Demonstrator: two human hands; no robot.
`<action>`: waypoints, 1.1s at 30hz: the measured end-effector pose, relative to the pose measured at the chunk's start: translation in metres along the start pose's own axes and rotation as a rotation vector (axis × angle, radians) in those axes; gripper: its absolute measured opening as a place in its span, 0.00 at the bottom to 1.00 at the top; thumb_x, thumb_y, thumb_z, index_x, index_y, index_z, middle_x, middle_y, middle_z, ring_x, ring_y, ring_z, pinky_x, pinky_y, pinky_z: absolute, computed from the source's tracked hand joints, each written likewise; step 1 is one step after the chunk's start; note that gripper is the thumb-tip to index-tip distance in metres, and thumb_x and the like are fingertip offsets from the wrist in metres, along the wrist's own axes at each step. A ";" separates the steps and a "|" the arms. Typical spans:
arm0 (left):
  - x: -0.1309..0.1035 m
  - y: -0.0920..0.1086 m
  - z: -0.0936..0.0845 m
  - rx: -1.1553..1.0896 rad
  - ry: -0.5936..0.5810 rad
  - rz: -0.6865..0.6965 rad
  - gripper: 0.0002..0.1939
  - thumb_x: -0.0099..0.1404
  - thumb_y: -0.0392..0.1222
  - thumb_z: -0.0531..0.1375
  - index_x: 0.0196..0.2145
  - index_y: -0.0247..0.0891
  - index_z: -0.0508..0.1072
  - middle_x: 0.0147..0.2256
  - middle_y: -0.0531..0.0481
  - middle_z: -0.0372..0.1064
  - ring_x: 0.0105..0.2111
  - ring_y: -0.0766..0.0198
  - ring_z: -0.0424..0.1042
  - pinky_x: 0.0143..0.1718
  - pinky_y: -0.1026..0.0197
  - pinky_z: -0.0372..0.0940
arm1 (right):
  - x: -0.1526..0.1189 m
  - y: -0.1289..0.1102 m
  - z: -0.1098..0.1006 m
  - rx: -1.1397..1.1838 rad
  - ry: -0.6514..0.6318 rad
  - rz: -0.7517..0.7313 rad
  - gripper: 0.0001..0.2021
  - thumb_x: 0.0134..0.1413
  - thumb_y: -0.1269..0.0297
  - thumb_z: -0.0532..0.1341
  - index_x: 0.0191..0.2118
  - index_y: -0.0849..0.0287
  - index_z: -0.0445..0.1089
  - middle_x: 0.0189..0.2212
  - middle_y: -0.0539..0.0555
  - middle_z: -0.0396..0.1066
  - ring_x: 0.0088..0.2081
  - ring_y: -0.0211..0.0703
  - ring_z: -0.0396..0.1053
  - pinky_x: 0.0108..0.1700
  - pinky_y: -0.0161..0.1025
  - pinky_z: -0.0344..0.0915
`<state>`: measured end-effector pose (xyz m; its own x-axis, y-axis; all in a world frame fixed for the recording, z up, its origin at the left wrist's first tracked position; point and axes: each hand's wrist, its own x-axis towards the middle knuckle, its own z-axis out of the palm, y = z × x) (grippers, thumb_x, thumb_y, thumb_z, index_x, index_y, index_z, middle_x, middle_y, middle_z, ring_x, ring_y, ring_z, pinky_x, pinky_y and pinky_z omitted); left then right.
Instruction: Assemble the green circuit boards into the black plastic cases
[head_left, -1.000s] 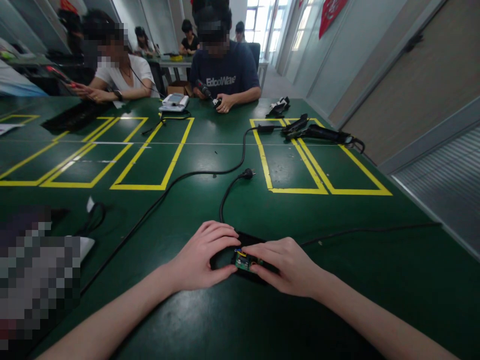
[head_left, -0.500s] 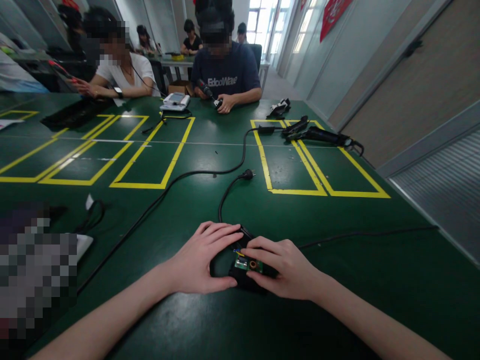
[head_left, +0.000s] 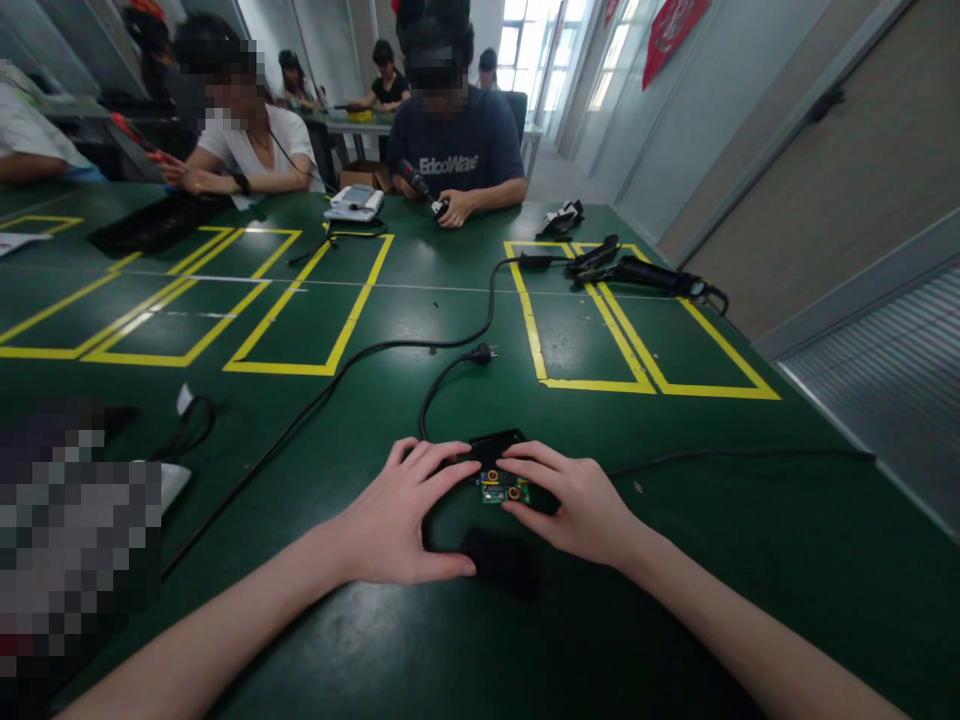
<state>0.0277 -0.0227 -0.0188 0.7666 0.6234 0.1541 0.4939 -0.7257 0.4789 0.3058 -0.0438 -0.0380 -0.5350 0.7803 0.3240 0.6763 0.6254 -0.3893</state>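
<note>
A small green circuit board (head_left: pixel 495 492) with copper coils lies between my two hands. My right hand (head_left: pixel 585 500) is closed on its right side, with the fingertips above and the thumb below. My left hand (head_left: pixel 390 515) is open and spread wide, its fingertips at the left edge of the board and of a black plastic casing part (head_left: pixel 499 440). The left thumb tip touches a second dark casing part (head_left: pixel 504 562) nearer to me. Behind the fingers, a short black cord with a plug (head_left: pixel 482 353) leads away; where it meets the casing is hidden.
A long black cable (head_left: pixel 375 347) crosses the green table (head_left: pixel 360 420). Yellow tape rectangles mark its far half. Black tools (head_left: pixel 649 272) lie at the right. Across the table a person (head_left: pixel 457 150) holds a power screwdriver; another person (head_left: pixel 255 150) sits left. A blurred-out object (head_left: pixel 75 560) is at near left.
My right hand has shifted the circuit board slightly away from me, off the near casing part. The far casing part now shows more, and the plug has moved a little left.
</note>
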 end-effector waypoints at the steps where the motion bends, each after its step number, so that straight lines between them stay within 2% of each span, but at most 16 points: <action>1: 0.000 0.001 0.001 0.007 0.007 -0.016 0.43 0.60 0.60 0.71 0.66 0.42 0.64 0.64 0.34 0.64 0.61 0.39 0.66 0.64 0.34 0.54 | 0.000 0.002 0.000 0.001 0.020 0.014 0.16 0.63 0.61 0.65 0.55 0.56 0.73 0.52 0.60 0.77 0.45 0.48 0.81 0.43 0.40 0.78; 4: 0.001 0.005 0.003 0.027 0.031 -0.065 0.37 0.63 0.56 0.69 0.64 0.41 0.66 0.58 0.36 0.69 0.57 0.42 0.68 0.61 0.36 0.56 | 0.001 0.003 0.000 0.054 0.056 0.012 0.17 0.63 0.62 0.65 0.56 0.56 0.73 0.51 0.60 0.78 0.47 0.48 0.80 0.46 0.41 0.78; 7: 0.002 0.009 0.004 0.041 0.051 -0.079 0.32 0.63 0.51 0.67 0.62 0.39 0.68 0.53 0.39 0.71 0.53 0.44 0.70 0.59 0.36 0.55 | 0.002 -0.002 -0.004 0.160 -0.017 -0.039 0.20 0.61 0.61 0.66 0.58 0.56 0.72 0.52 0.60 0.77 0.47 0.47 0.80 0.46 0.40 0.77; 10: 0.002 0.012 0.006 0.040 0.059 -0.072 0.28 0.62 0.45 0.63 0.59 0.39 0.69 0.49 0.41 0.71 0.50 0.46 0.70 0.59 0.36 0.55 | 0.001 -0.006 -0.007 0.204 -0.101 -0.069 0.30 0.53 0.54 0.72 0.60 0.56 0.72 0.54 0.61 0.75 0.48 0.50 0.79 0.46 0.41 0.76; 12: 0.002 0.012 0.006 0.034 0.053 -0.068 0.27 0.60 0.43 0.62 0.57 0.38 0.70 0.47 0.42 0.71 0.49 0.47 0.69 0.58 0.37 0.55 | 0.001 -0.008 -0.007 0.204 -0.113 -0.058 0.32 0.50 0.54 0.74 0.61 0.56 0.71 0.55 0.61 0.75 0.48 0.50 0.79 0.47 0.42 0.77; 18: 0.003 0.012 0.005 0.009 0.049 -0.058 0.28 0.57 0.41 0.62 0.57 0.38 0.70 0.46 0.42 0.70 0.49 0.47 0.69 0.61 0.36 0.53 | 0.003 -0.010 -0.002 0.242 -0.005 0.020 0.22 0.57 0.67 0.68 0.57 0.54 0.72 0.50 0.57 0.78 0.46 0.45 0.80 0.46 0.39 0.78; 21: 0.004 0.011 0.004 0.004 0.063 -0.055 0.27 0.61 0.44 0.63 0.58 0.39 0.70 0.47 0.42 0.71 0.50 0.47 0.69 0.60 0.39 0.56 | 0.003 -0.008 -0.001 0.209 0.034 0.025 0.19 0.58 0.68 0.66 0.55 0.54 0.73 0.48 0.56 0.79 0.45 0.45 0.81 0.46 0.39 0.78; 25: 0.005 0.008 0.005 0.011 0.085 -0.078 0.23 0.69 0.48 0.62 0.59 0.39 0.71 0.46 0.43 0.72 0.47 0.50 0.69 0.53 0.45 0.62 | 0.003 -0.006 0.001 0.174 0.076 0.015 0.18 0.59 0.68 0.64 0.55 0.55 0.73 0.49 0.57 0.79 0.46 0.46 0.81 0.48 0.40 0.79; 29: 0.004 0.002 0.005 0.032 0.095 -0.081 0.19 0.75 0.45 0.57 0.60 0.39 0.71 0.44 0.43 0.72 0.44 0.53 0.70 0.46 0.50 0.65 | 0.004 -0.006 0.000 0.137 0.072 0.015 0.19 0.59 0.69 0.63 0.56 0.54 0.73 0.50 0.58 0.79 0.48 0.47 0.80 0.50 0.42 0.79; 33: 0.004 -0.003 0.006 0.053 0.106 -0.074 0.17 0.77 0.41 0.54 0.60 0.39 0.72 0.45 0.44 0.73 0.44 0.54 0.71 0.46 0.51 0.65 | 0.005 -0.008 0.000 0.117 0.081 0.019 0.19 0.59 0.69 0.62 0.56 0.55 0.73 0.50 0.58 0.79 0.48 0.48 0.80 0.48 0.42 0.79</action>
<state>0.0319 -0.0199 -0.0251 0.6810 0.7011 0.2115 0.5708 -0.6892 0.4464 0.2985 -0.0451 -0.0332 -0.4768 0.7914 0.3826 0.6196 0.6113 -0.4924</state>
